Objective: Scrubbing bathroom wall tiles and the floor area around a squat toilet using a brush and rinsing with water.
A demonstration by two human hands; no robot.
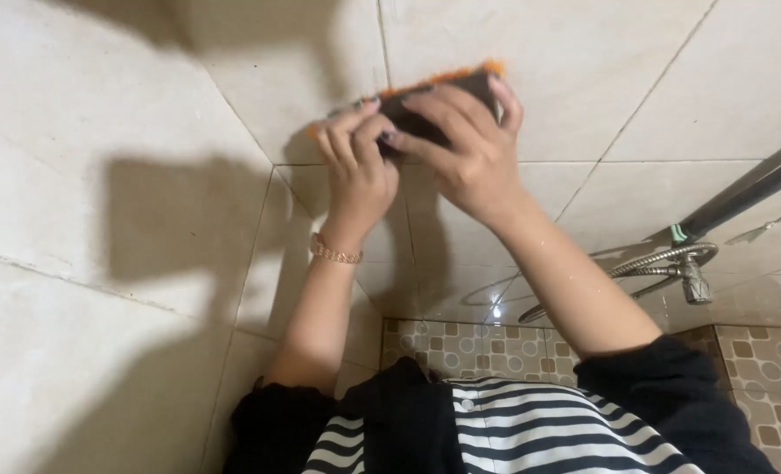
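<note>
Dark orange-edged scrub pad [461, 88], flat vs wall

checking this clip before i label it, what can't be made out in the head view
- Brush: its wall-facing side is hidden; the left hand and right hand cover its back.
- Shower hose: runs off the right edge.
- Metal pipe: cut by the right edge.
- Patterned floor: hidden by the striped top.

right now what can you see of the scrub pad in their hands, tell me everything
The scrub pad is a flat, dark grey-brown rectangle with a fuzzy orange layer showing along its upper edge and left corner. It looks like a sponge-type scourer. It is pressed flat against the pale wall tile, tilted so its right end sits higher. The left hand grips its lower left end and the right hand covers its middle and right.
</note>
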